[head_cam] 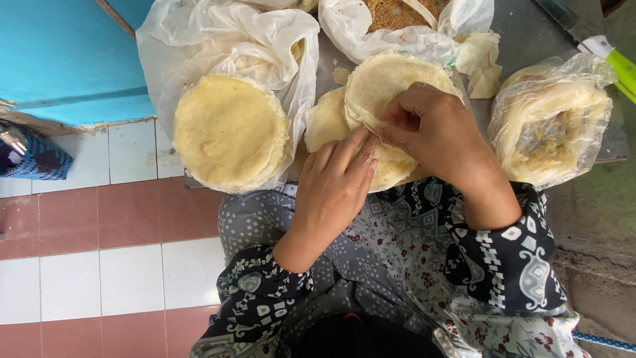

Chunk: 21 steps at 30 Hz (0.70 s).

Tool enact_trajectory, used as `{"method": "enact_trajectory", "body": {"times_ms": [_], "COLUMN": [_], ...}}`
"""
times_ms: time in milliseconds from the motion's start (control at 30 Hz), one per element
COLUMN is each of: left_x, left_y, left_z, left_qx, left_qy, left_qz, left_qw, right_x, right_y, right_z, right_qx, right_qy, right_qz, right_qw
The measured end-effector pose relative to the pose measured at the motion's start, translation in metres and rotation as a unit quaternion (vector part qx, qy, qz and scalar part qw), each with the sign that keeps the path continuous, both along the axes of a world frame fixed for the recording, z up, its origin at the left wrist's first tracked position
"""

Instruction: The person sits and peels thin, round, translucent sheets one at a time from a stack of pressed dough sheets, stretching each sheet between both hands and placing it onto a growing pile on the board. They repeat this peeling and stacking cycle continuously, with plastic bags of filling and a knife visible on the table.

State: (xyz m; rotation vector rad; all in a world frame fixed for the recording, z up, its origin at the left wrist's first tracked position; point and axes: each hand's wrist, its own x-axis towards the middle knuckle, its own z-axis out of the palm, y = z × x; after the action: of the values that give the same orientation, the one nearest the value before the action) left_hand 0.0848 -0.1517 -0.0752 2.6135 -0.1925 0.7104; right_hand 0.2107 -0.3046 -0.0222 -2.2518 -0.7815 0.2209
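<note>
My left hand (pixel 334 187) rests flat on a stack of thin pale round wrappers (pixel 331 122), its fingertips at the edge of the top sheet (pixel 387 79). My right hand (pixel 430 132) pinches that top wrapper's edge and lifts it off the stack. Both hands meet at the middle of the stack, over my lap.
A second stack of round wrappers (pixel 228 129) lies on a white plastic bag (pixel 199 40) at left. A clear bag of wrappers (pixel 550 119) sits at right. Behind is a bag with brown crumbly filling (pixel 397 13). A green-handled tool (pixel 619 63) lies far right; tiled floor (pixel 99 225) left.
</note>
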Motion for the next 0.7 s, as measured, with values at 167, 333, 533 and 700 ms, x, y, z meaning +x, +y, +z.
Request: {"method": "enact_trajectory", "body": {"times_ms": [167,333,533,700], "left_x": [-0.001,-0.002,0.000,0.003], "left_y": [0.001,0.000,-0.003,-0.003], "left_z": [-0.003,-0.004,-0.004,-0.007], "left_qx": [0.006,0.002,0.034,0.038], "left_qy": [-0.008,-0.005,-0.007,0.010], "left_qz": [-0.001,-0.003,0.008,0.007], "left_qw": [1.000,1.000,0.999,0.999], "right_x": [0.000,0.006,0.014,0.057], "right_y": [0.000,-0.002,-0.004,-0.037], "right_z": [0.002,-0.003,-0.020,-0.034], "right_qx": [-0.031,0.054,0.221,0.361], "right_qy": [0.009,0.052,0.080,0.123], "right_qz": [0.003,0.009,-0.013,-0.031], "right_qw": [0.999,0.997,0.972,0.924]}}
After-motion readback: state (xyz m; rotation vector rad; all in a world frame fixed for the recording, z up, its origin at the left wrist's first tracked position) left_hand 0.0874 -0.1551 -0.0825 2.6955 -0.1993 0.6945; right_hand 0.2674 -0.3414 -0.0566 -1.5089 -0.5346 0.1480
